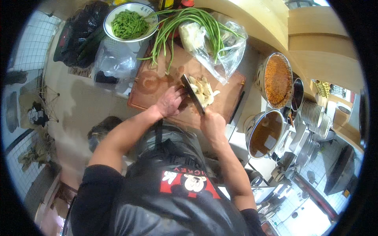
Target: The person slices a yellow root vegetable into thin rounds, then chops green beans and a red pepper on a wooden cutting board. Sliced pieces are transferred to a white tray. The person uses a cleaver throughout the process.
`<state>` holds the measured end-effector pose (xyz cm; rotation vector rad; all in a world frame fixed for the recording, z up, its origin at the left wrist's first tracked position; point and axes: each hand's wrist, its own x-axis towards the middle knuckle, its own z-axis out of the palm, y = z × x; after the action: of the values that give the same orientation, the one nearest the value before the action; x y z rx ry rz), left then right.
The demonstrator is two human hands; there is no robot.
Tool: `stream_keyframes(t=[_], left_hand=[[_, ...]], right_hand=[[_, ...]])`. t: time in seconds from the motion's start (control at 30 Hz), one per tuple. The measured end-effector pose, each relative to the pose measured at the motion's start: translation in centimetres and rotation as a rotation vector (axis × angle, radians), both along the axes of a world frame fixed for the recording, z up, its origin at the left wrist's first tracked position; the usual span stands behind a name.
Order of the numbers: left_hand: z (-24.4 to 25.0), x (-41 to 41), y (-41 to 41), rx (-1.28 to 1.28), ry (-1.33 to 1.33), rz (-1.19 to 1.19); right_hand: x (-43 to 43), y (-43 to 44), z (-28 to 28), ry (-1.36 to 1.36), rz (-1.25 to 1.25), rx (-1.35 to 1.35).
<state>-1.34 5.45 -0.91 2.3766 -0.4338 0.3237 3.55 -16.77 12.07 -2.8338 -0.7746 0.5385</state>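
Note:
My right hand (213, 125) grips the handle of a cleaver (192, 93), seen almost edge-on over a brown cutting board (165, 81). Pale, thin vegetable slices (203, 92) lie heaped just right of the blade. My left hand (171, 101) is on the blade's left side, its fingers bent and their tips close against the steel. Whatever may be under those fingers is hidden from view. Long green yard-long beans (189, 17) drape over the board's far edge, partly across a clear plastic bag (233, 50) with pale contents.
A bowl of cut green beans (130, 25) stands at the far left, near crumpled clear plastic (113, 59) and a black bag (85, 32). On the right are a pot of orange-red seasoning (277, 81), a pot of brown liquid (264, 134) and stacked plates (311, 113).

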Motion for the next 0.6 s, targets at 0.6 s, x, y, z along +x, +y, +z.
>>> stream_keyframes(t=[0.6], left_hand=[[0.7, -0.5, -0.5, -0.066, -0.07, 0.032]], right_hand=[[-0.4, 0.3, 0.2, -0.054, -0.038, 0.116]])
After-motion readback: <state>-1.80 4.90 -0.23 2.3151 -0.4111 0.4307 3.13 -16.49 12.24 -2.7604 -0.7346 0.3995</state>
